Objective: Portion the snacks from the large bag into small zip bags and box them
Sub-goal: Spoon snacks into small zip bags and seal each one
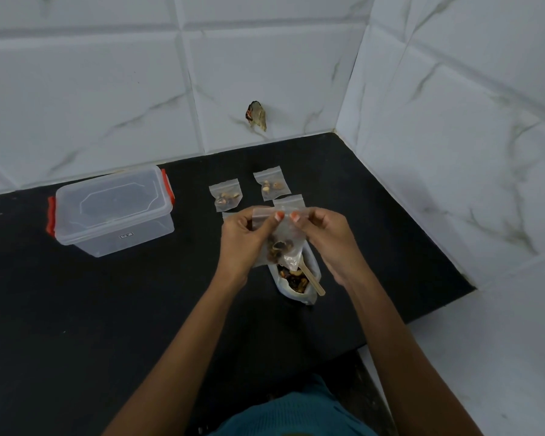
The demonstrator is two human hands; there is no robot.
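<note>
Writing: a sticker (126, 236) on the clear box (114, 212) is showing marks too small to read.
Hands: the left hand (243, 234) and right hand (324, 237) are both pinching the top strip of a small zip bag (283, 243).
Held bag: hanging just above the large bag (296, 281), partly hiding it.
Spoon: a wooden spoon (312, 280) is sticking out of the large bag.
Filled bags: two (227, 196) (272, 185) are lying behind the large bag; a third bag (288, 201) is showing only its top edge above the hands.
Box: sitting lidded, well left of the large bag.
Room: a black counter (107, 309) is meeting white marbled tiles (107, 89).
</note>
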